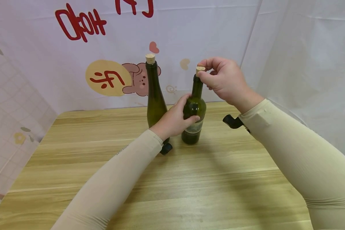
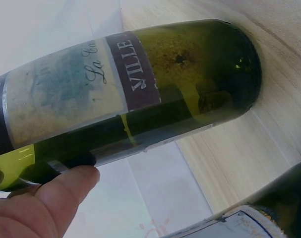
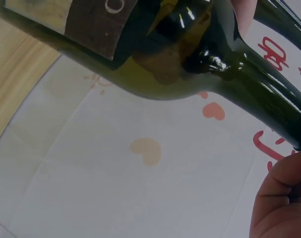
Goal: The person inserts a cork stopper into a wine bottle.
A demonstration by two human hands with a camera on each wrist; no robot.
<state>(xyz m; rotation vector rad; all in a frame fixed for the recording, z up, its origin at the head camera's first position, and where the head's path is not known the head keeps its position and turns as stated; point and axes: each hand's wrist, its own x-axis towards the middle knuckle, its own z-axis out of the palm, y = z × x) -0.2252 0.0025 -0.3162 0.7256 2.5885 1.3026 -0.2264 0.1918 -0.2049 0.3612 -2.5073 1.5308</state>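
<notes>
A green glass wine bottle (image 1: 194, 130) with a paper label stands upright on the table. My left hand (image 1: 176, 118) grips its body just below the shoulder, thumb at the front. At the mouth of the same bottle, my right hand (image 1: 225, 76) pinches a cork (image 1: 200, 68) between thumb and fingers; the cork sits at the top of the neck. Just to the left stands a taller, slimmer green bottle (image 1: 153, 92) with a cork (image 1: 150, 58) in its mouth. My left forearm hides part of its base. The label (image 2: 66, 94) shows in the left wrist view.
The wooden table (image 1: 218, 191) carries both bottles, which stand close together near its back edge. Behind it hangs a white cloth (image 1: 218, 28) printed with red letters, hearts and a bear. A black wrist camera mount (image 1: 232, 121) juts out from my right sleeve.
</notes>
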